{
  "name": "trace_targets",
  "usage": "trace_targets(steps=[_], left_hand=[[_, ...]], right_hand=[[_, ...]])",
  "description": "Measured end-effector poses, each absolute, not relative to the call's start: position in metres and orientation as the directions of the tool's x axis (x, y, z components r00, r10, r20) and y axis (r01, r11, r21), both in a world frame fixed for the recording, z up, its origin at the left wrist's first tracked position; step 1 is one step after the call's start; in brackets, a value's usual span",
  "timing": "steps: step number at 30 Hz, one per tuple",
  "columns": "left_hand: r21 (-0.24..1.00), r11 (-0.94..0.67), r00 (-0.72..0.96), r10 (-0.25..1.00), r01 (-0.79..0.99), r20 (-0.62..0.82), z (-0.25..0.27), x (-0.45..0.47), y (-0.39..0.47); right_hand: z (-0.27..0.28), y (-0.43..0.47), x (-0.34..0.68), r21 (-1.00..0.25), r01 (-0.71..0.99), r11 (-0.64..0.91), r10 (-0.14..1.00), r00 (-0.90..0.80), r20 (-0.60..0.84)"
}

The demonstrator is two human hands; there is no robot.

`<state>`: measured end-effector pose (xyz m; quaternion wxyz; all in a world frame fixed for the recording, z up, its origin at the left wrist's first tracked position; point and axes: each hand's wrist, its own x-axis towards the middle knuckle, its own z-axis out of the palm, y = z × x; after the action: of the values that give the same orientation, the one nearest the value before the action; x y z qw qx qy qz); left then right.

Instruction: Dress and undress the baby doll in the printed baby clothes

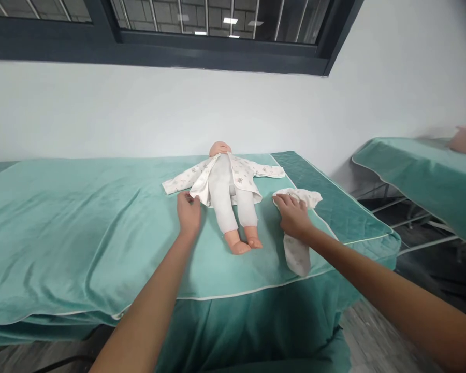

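Note:
A baby doll [223, 186] lies on its back on the green bed cover, its head toward the wall and its bare feet toward me. It has a white cloth body, and a white patterned baby jacket [245, 173] hangs open at the front, with both sleeves spread sideways. My left hand [189, 213] pinches the jacket's lower front corner, left of the doll's legs. Right of the doll, my right hand [294, 217] grips crumpled white patterned baby pants [297, 255], partly hidden under the hand.
The green cover [70, 223] has folds on the left and a white-piped edge in front. Beneath it at the right shows a quilted green mattress [345, 212]. Another green-covered bed [415, 176] on a metal frame stands far right. A barred window [217, 20] sits above the wall.

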<state>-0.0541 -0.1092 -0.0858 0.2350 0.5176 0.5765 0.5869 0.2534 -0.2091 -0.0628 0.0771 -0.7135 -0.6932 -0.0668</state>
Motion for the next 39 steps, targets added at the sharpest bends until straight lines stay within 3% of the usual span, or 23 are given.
trace_targets(steps=[3,7,12,17,21,29,33,36,39], left_hand=[[0.895,-0.21,-0.346,0.868,0.394,0.356,-0.086,-0.051,-0.115],[0.845,-0.226,-0.285,0.873,0.485,0.397,-0.085,-0.049,-0.123],[0.588,-0.308,-0.159,0.777,0.748,0.609,-0.082,-0.046,-0.136],[0.419,-0.232,-0.059,0.816,0.878,0.576,-0.08,-0.042,-0.143],[0.389,-0.18,-0.044,0.865,0.904,0.501,-0.08,-0.042,-0.141],[0.447,-0.168,-0.089,0.862,0.879,0.498,-0.081,-0.048,-0.138],[0.467,-0.158,-0.105,0.866,0.87,0.489,-0.081,-0.049,-0.137],[0.501,-0.164,-0.138,0.848,0.85,0.511,-0.082,-0.048,-0.137],[0.508,-0.215,-0.148,0.799,0.834,0.582,-0.082,-0.047,-0.139]], right_hand=[[-0.055,-0.202,0.257,0.06,0.998,-0.03,0.972,0.015,0.235],[-0.046,-0.187,0.232,-0.034,0.998,0.046,0.952,-0.033,0.304],[-0.04,-0.163,0.201,-0.2,0.98,-0.006,0.974,0.051,0.219],[-0.043,-0.148,0.213,-0.282,0.947,-0.153,0.964,0.205,0.167],[-0.045,-0.153,0.239,-0.278,0.943,-0.183,0.958,0.234,0.165],[-0.059,-0.185,0.238,-0.21,0.977,0.019,0.975,0.028,0.22],[-0.061,-0.196,0.256,-0.21,0.971,0.114,0.927,-0.028,0.373],[-0.058,-0.196,0.297,-0.259,0.963,0.076,0.835,0.081,0.544],[-0.057,-0.193,0.341,-0.379,0.913,-0.149,0.809,0.333,0.485]])
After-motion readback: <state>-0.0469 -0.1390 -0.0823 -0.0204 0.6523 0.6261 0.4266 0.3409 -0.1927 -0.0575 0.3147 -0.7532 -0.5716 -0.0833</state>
